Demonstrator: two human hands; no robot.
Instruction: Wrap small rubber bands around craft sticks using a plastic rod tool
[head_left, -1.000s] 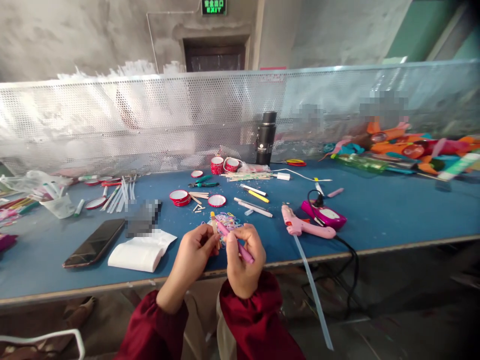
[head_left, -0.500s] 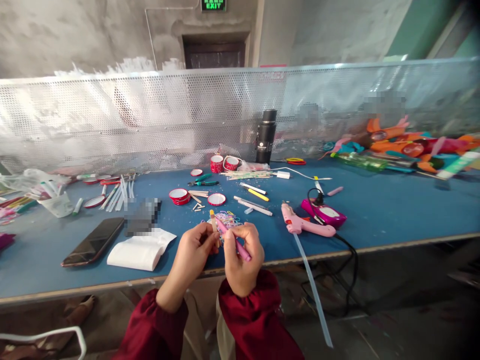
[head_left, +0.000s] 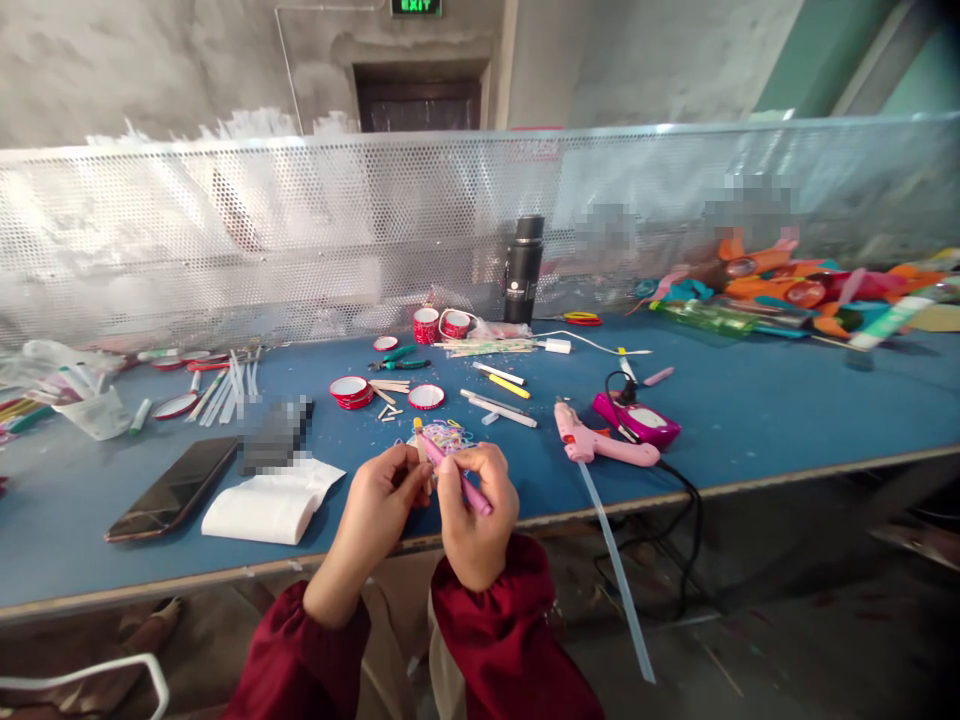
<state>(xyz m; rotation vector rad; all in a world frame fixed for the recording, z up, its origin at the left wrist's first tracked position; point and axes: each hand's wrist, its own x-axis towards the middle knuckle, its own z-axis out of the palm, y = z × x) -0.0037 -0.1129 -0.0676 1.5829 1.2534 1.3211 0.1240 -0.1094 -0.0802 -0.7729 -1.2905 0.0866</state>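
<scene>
My left hand (head_left: 384, 505) is closed on a small wooden craft stick (head_left: 418, 432) with a yellow tip, held upright near the table's front edge. In my right hand (head_left: 481, 520) is a pink marker pen (head_left: 472, 494), its front end slanting up and left to meet the stick. Whether the marker's tip touches the wood I cannot tell. Just behind both hands lies a pile of colourful rubber bands (head_left: 452, 436). Short cut pieces of wood (head_left: 390, 411) and longer sticks (head_left: 390, 386) rest beyond it.
To the right lie a pink glue gun (head_left: 600, 447) with a long glue stick hanging over the edge and a purple power socket (head_left: 637, 420). At left are a phone (head_left: 172, 490) and white tissue (head_left: 259, 510). Red tape rolls (head_left: 350, 392), pens (head_left: 499, 408) and a black flask (head_left: 523, 272) stand farther back.
The view has shifted slightly, so the scene sits a little farther left. The marker's front end now overlaps the stick just below its yellow tip. Both hands keep their hold.
</scene>
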